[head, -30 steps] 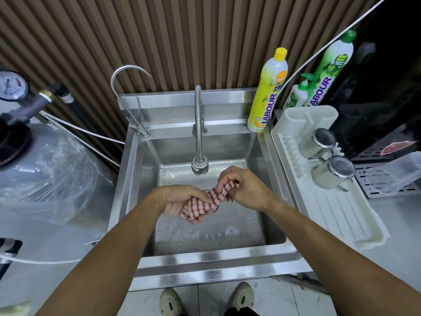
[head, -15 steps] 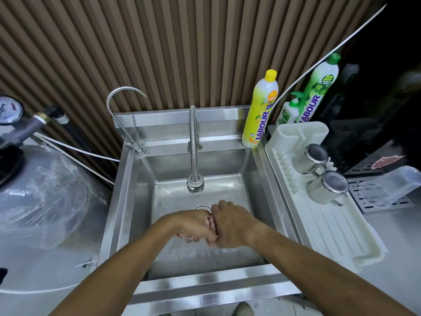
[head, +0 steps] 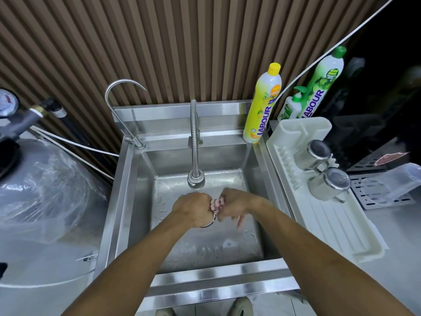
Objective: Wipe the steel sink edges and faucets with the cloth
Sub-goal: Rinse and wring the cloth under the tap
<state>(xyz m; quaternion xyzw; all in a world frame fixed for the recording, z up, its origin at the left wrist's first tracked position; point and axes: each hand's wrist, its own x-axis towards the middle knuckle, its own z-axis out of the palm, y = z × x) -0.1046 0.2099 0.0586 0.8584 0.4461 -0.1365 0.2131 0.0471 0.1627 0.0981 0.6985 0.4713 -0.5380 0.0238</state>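
Over the steel sink (head: pixel 123 201), I see both of the person's fists pressed together around a bunched cloth (head: pixel 216 204), red-and-white checked, only a small crumpled patch of it showing between the knuckles. The left hand (head: pixel 193 207) is clenched on the cloth's left end; the right hand (head: pixel 234 207) grips its right end, one finger hanging down loose and blurred. The cloth hangs above the sink's wet floor, just in front of the flexible faucet (head: pixel 194 142), whose spray head dips right behind the hands.

Left of the sink stands a grey tank wrapped in clear plastic (head: pixel 43 192), with a pressure gauge (head: pixel 8 103) at its far side. At the sink's back left corner rises a thin gooseneck tap (head: pixel 123 99). On the sink's back right corner stands a yellow dish-soap bottle (head: pixel 262 106); further right, a green bottle (head: pixel 323 80) and a small pump bottle (head: pixel 290 108). Right of the sink, a white drying rack (head: pixel 330 224) holds two steel cups (head: pixel 328 169) lying on their sides.
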